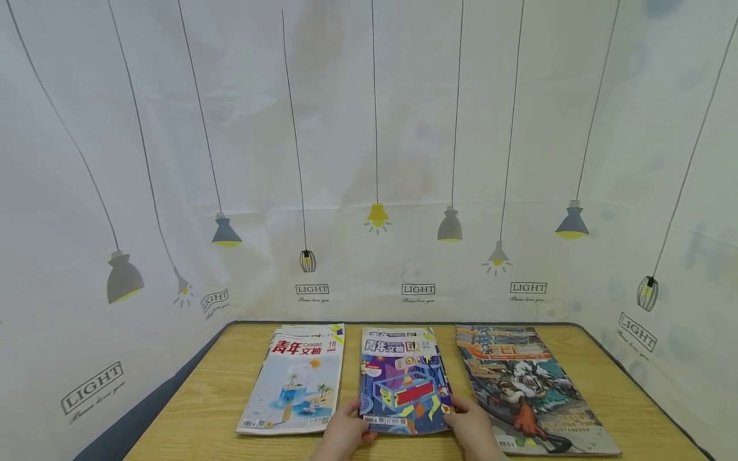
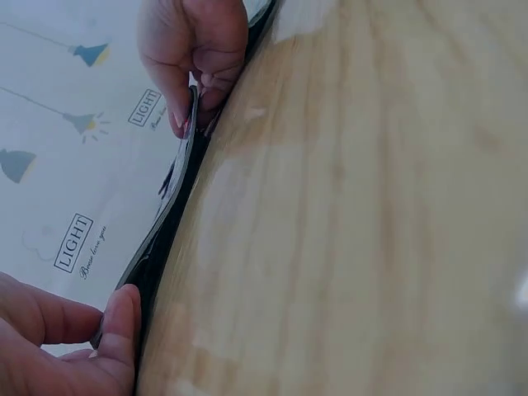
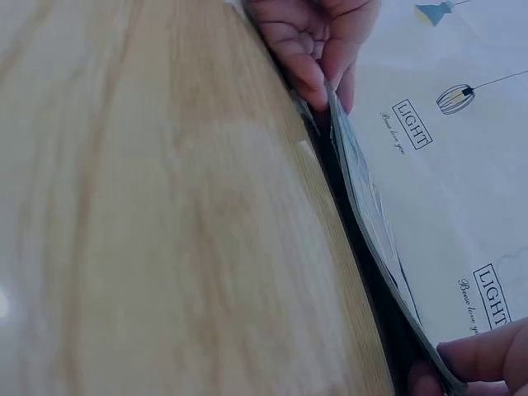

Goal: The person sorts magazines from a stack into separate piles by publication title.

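In the head view a magazine (image 1: 403, 384) with a purple and blue cover lies at the middle of the table, on top of other magazines whose upper edges show behind it. My left hand (image 1: 344, 430) pinches its lower left corner, and my right hand (image 1: 473, 428) pinches the lower right one. Seen edge-on in the left wrist view, the magazine (image 2: 154, 237) bows between the left hand (image 2: 70, 338) and the right hand (image 2: 198, 54). The right wrist view shows the same front edge, with thumb and fingers on each corner.
On the left lies a stack of white-covered magazines (image 1: 296, 384). To the right is a stack of larger, dark illustrated magazines (image 1: 533, 397). All rest on a wooden table (image 1: 198, 384), enclosed by a white curtain (image 1: 346, 160) printed with hanging lamps.
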Demonstrator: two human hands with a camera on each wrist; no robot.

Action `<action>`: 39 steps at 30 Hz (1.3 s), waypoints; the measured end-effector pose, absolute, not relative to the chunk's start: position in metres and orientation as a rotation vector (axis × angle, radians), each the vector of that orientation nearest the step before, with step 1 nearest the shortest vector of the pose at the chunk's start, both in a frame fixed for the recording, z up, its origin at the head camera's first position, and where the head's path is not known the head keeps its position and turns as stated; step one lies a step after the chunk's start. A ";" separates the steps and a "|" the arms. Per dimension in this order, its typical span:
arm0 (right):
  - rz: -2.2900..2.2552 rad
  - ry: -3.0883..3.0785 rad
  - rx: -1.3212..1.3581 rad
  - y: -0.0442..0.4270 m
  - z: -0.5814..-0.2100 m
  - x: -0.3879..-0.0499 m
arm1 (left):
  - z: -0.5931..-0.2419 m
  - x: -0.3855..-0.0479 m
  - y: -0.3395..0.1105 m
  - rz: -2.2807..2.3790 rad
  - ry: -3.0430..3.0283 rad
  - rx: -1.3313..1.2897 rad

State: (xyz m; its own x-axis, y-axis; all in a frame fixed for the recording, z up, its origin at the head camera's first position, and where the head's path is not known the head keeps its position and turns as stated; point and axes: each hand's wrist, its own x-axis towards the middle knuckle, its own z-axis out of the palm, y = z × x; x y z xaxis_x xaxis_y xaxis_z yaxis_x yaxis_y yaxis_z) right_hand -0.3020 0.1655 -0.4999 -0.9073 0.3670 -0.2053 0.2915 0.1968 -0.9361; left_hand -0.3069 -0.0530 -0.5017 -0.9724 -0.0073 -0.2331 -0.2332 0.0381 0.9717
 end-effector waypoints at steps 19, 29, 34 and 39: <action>2.132 -2.402 -0.542 0.175 -0.496 -0.292 | -0.504 -0.306 -0.062 1.903 2.194 -0.119; 2.240 -2.180 -0.532 0.171 -0.494 -0.287 | -0.500 -0.302 -0.064 1.964 2.139 -0.129; 2.232 -2.156 -0.494 0.167 -0.491 -0.285 | -0.491 -0.299 -0.068 2.098 2.024 -0.105; 2.223 -2.132 -0.431 0.158 -0.489 -0.285 | -0.490 -0.301 -0.080 2.151 1.976 -0.103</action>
State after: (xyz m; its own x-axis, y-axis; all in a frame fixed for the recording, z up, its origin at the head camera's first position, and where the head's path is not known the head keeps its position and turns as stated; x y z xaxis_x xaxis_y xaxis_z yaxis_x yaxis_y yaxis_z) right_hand -0.2849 0.1578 -0.4886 -0.9612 0.2122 -0.1764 0.1674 -0.0597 -0.9841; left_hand -0.3006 -0.0797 -0.4900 -0.9736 0.1126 -0.1985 -0.2073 -0.0726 0.9756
